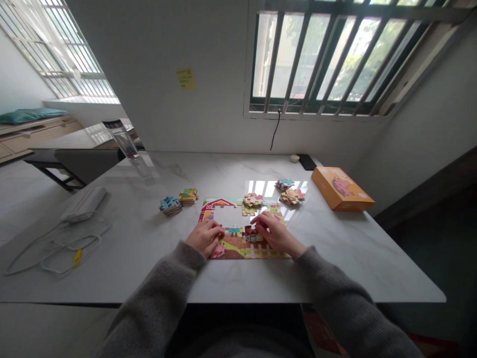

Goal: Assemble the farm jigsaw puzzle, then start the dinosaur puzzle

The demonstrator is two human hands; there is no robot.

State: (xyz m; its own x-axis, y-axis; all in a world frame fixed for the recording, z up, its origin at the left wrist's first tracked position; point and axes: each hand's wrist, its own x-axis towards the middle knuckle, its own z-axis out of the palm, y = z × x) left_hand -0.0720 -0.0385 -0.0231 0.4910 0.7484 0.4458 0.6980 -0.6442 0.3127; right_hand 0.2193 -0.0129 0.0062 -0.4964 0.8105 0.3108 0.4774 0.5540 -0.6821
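Observation:
A partly assembled jigsaw puzzle [238, 252] with a farm picture lies flat on the table, with a bare gap in its upper middle. My left hand [204, 236] rests on its left edge, fingers bent loosely and spread over the pieces. Over the right half, my right hand [275, 233] has thumb and forefinger curled around a dark reddish puzzle piece [252, 231] in the lower middle; the fingers partly hide the contact. A small pile of loose pieces [254, 200] sits on the puzzle's upper part, just beyond my right fingertips.
Stacks of pieces stand to the left, blue [170, 205] and green-orange [189, 196], and to the right, blue [284, 184] and yellow-pink [292, 197]. An orange box [341, 189], black phone [307, 162], clear bottle [124, 141] and white cable [55, 271] are farther out on the table [335, 273].

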